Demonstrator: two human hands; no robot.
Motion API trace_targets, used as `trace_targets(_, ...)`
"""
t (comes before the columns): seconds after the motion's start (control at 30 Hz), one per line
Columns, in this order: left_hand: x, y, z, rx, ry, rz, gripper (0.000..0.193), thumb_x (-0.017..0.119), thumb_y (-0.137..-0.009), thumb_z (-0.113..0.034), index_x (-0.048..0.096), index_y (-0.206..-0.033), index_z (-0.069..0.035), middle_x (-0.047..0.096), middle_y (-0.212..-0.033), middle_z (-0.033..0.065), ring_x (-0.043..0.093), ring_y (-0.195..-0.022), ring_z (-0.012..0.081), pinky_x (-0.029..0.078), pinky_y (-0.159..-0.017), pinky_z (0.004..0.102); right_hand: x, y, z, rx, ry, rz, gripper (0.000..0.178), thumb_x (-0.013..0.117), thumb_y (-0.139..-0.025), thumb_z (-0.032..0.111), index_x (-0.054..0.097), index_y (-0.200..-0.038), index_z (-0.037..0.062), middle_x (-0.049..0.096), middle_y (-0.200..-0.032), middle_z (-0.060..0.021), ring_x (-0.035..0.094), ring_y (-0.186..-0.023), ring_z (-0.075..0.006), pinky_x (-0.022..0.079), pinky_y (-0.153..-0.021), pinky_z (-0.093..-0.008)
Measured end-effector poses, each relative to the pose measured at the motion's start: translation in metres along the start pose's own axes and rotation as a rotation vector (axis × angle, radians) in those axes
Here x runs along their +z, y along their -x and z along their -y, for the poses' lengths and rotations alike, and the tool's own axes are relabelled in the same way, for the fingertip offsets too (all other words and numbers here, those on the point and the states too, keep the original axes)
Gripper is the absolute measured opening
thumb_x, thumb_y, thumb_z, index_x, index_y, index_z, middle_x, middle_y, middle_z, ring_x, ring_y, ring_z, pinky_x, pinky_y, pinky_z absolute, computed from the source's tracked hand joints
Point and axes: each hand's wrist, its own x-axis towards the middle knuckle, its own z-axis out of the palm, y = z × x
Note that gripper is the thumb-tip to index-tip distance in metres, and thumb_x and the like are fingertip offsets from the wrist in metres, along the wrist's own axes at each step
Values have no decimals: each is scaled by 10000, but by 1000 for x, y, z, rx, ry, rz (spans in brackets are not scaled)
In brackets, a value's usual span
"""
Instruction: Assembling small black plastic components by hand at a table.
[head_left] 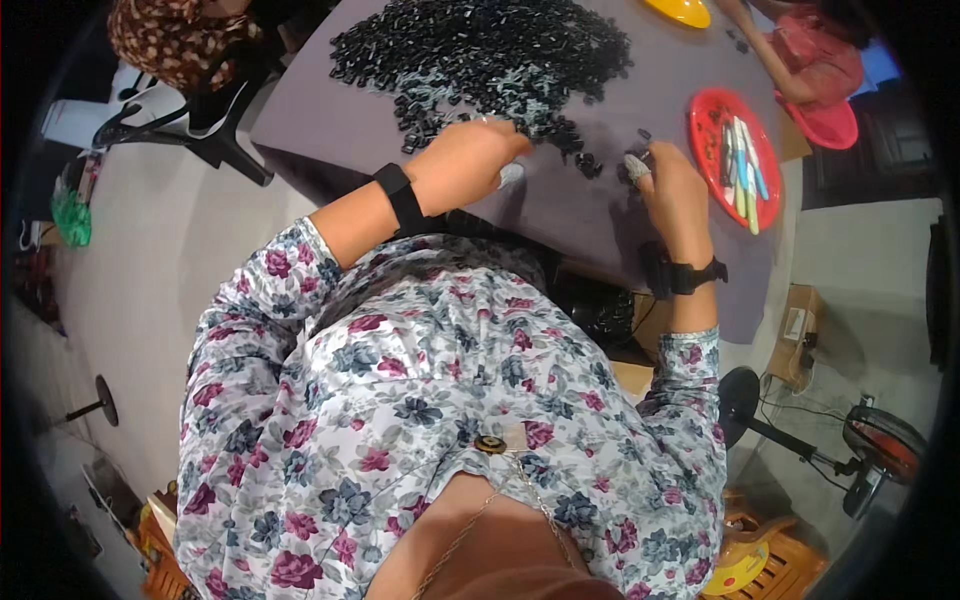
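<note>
Over on that bench (660, 80), a heap of pieces (480, 45) lies beyond the left hand (458, 165), and a plate (698, 130) of tools (742, 172) just right of the right hand (680, 202).

Moderately bright light cast soft shadows across the flat grey-purple tabletop (655, 80) and drew pale glints from the heaped small, shiny black pieces (480, 45). Toward the blackened rim, straight edges bowed and details blurred.
</note>
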Motion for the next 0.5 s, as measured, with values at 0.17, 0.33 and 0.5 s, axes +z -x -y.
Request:
trace_targets(0.17,29,-18,10,46,67,65,416,618,-753,32,666,-1158,-50,625,-992,142,623,-982,367,529,-818,449,21,8,-26,40,-15,-101,307,675,-834,33,617,-1135,38,651,-1009,-166,644,-911,-353,509,-809,-433)
trace_targets(0.33,24,-50,-11,151,65,79,429,623,-760,6,644,-1185,-55,614,-1026,135,632,-990,354,536,-820,442,4,7,0,102,-291,-37,228,639,-795,-7,646,-1022,10,634,-958,-173,623,-921,-396,506,-808,-462)
trace_targets(0.5,47,-84,-24,148,-97,152,227,627,-810,-39,650,-1033,-76,620,-1030,118,662,-956,347,551,-786,442,26,5,5,-102,-309,29,298,612,-776,-59,663,-1066,-10,657,-968,-180,645,-900,-374,520,-808,-435)
